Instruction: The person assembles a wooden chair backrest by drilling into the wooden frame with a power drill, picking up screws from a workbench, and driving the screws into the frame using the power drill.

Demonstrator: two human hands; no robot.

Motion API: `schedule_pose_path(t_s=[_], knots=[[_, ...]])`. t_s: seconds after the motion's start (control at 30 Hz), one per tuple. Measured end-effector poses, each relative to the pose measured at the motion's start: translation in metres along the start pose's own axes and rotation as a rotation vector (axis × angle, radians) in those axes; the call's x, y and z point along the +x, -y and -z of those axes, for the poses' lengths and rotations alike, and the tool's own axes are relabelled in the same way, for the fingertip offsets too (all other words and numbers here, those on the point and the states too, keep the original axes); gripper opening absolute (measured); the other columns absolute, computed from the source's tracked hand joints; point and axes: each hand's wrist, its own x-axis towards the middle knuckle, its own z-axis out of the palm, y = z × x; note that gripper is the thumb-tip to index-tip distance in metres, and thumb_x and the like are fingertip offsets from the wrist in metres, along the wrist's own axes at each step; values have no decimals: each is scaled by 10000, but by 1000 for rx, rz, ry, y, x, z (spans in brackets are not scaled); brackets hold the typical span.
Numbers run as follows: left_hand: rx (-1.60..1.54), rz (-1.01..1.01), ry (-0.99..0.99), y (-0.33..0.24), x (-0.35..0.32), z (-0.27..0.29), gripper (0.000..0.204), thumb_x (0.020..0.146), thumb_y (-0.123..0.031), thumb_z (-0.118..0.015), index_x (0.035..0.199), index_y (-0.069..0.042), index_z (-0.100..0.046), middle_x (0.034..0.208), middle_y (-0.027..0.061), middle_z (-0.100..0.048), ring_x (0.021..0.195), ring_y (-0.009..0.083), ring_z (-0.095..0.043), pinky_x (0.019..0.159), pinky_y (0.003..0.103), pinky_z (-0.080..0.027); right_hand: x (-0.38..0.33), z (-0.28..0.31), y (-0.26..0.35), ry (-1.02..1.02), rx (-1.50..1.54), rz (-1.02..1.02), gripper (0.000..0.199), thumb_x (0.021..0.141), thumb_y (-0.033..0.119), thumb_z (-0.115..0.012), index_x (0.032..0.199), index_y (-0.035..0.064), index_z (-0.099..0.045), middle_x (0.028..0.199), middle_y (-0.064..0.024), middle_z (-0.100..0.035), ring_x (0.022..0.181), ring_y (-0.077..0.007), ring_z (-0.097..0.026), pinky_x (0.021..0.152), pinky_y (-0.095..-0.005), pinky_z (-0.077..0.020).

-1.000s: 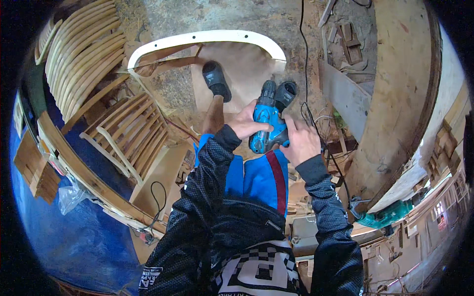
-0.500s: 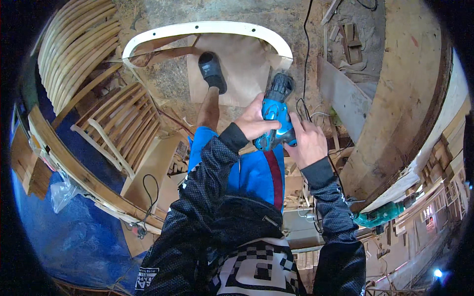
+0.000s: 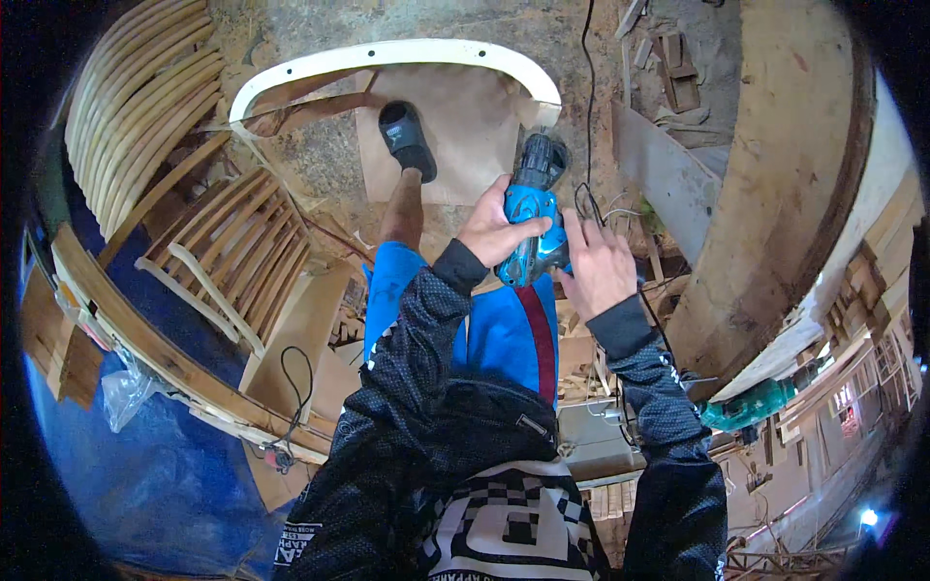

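Note:
A blue and black cordless drill (image 3: 529, 218) is in my left hand (image 3: 492, 229), with the thumb across the top of its body. Its black chuck points away from me, at the right end of a curved white strip (image 3: 426, 52) that has several dark holes along it. Whether the bit touches that end is too small to tell. My right hand (image 3: 601, 266) is at the right side of the drill, fingers stretched and thumb apart. Part of the drill's lower side is hidden beneath the hands.
Slatted curved wooden frames (image 3: 232, 242) stand at the left. A thick curved timber (image 3: 775, 194) rises at the right, near a grey board (image 3: 668, 179). A black cord (image 3: 589, 97) runs along the floor. A brown sheet (image 3: 465, 145) lies under my sandalled foot (image 3: 405, 140).
The view has shifted slightly, so the scene sits a little further left. My right hand's fingers have come a little away from the drill's side. My left hand keeps its hold.

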Motion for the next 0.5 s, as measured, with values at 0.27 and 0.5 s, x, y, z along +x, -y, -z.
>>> schedule_pose_path(t_s=[0.27, 0.5], knots=[[457, 113, -367, 53, 5, -10, 711, 674, -543, -657, 1070, 20, -478, 1006, 265, -570, 954, 412, -548, 821, 425, -440, 2, 13, 9, 52, -86, -20, 727, 605, 236, -742, 1233, 59, -422, 926, -105, -568, 905, -262, -572, 793, -381, -433], [596, 169, -479, 3, -10, -28, 754, 639, -605, -648, 975, 63, -552, 915, 276, -601, 898, 402, -583, 787, 441, -456, -3, -6, 39, -148, -300, -120, 481, 754, 127, -515, 1213, 6, -440, 1141, -115, -478, 970, -272, -515, 807, -391, -431]])
